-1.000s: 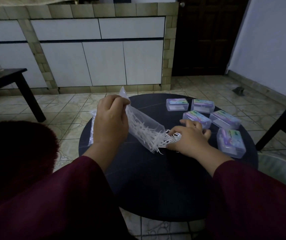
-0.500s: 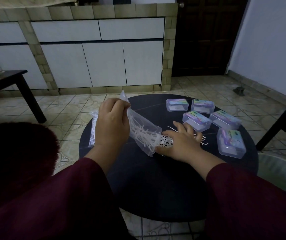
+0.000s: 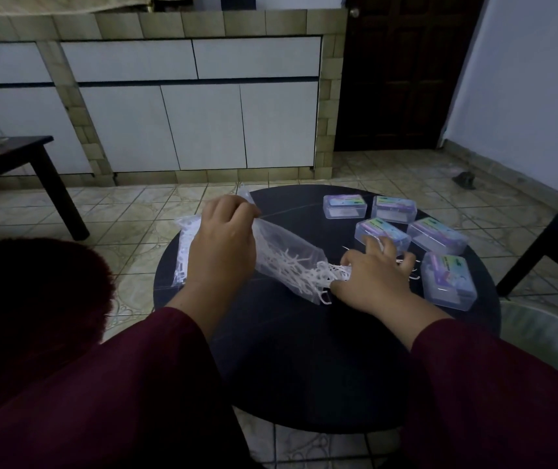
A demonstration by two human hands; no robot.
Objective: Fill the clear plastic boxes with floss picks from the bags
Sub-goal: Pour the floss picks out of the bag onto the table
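While the left hand (image 3: 221,247) pinches the closed end of the clear bag (image 3: 284,262) and tips it mouth-down toward the round dark table (image 3: 304,367), white floss picks (image 3: 308,275) spill from the opening onto the tabletop; that is all the one head view gives, looking down over two dark red sleeves. Its fingers curl tight round the gathered plastic, lifting that end clear of the table. Just at the bag's mouth the right hand (image 3: 374,277) lies with fingers spread and nearly flat over the loose picks, touching and raking them, gripping nothing that I can see. Five clear plastic boxes (image 3: 382,233) sit closed beyond and beside that hand, the nearest one touching or almost touching its fingertips. A second bag (image 3: 184,252) lies flat behind the left wrist. These picks look light, thin and springy, likely to tangle and skitter, so I would gather them in a loose bunch by their handles; the bag is limp and slick, best held by a corner as now
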